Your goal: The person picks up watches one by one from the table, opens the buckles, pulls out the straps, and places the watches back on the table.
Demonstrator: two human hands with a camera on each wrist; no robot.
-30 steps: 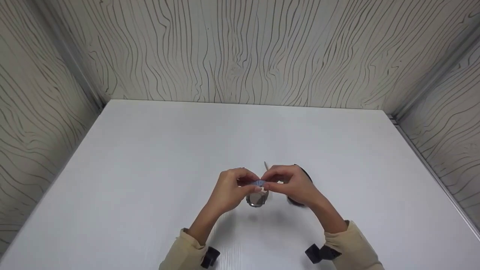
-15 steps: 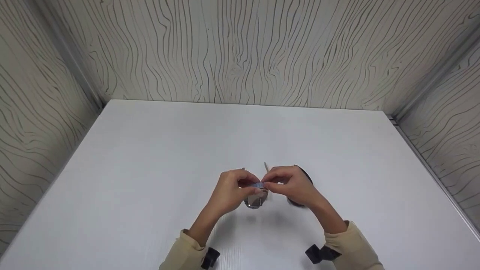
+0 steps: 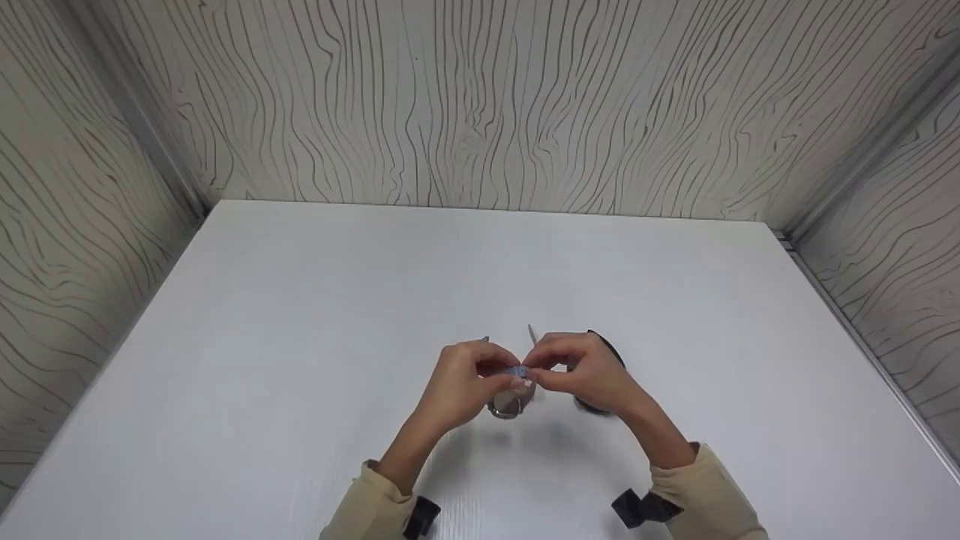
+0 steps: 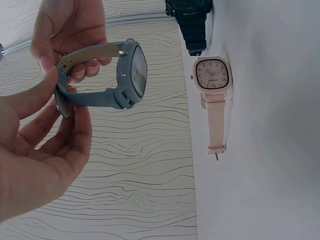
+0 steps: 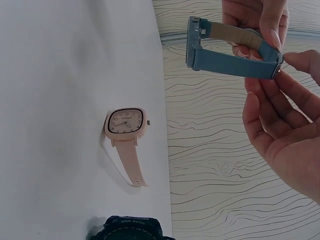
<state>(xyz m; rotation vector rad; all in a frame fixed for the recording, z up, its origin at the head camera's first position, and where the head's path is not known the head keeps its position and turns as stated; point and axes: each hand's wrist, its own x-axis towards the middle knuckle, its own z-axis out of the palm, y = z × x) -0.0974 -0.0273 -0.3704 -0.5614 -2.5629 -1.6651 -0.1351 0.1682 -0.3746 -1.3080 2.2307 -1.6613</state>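
Observation:
Between both hands hangs a blue-strapped wristwatch [image 4: 132,77], its strap bent into a loop with the tan lining inside and the case at the far end from the fingers. My left hand [image 3: 461,379] pinches the strap between thumb and fingers. Opposite it, my right hand [image 3: 589,371] pinches the strap by the metal buckle [image 5: 278,64], where the two strap ends overlap. In the head view the fingertips nearly meet over the blue strap [image 3: 516,371] and hide much of the watch.
A pink square watch [image 5: 126,122] lies face up on the white table [image 3: 337,300]. Beside it is a black sport watch [image 4: 192,22], partly behind my right hand in the head view. Wood-grain-patterned walls [image 3: 480,105] stand around the table's back and sides.
The watch case has tipped slightly left and nearer to me. The fingers shift slightly at the strap; both arms stay almost still.

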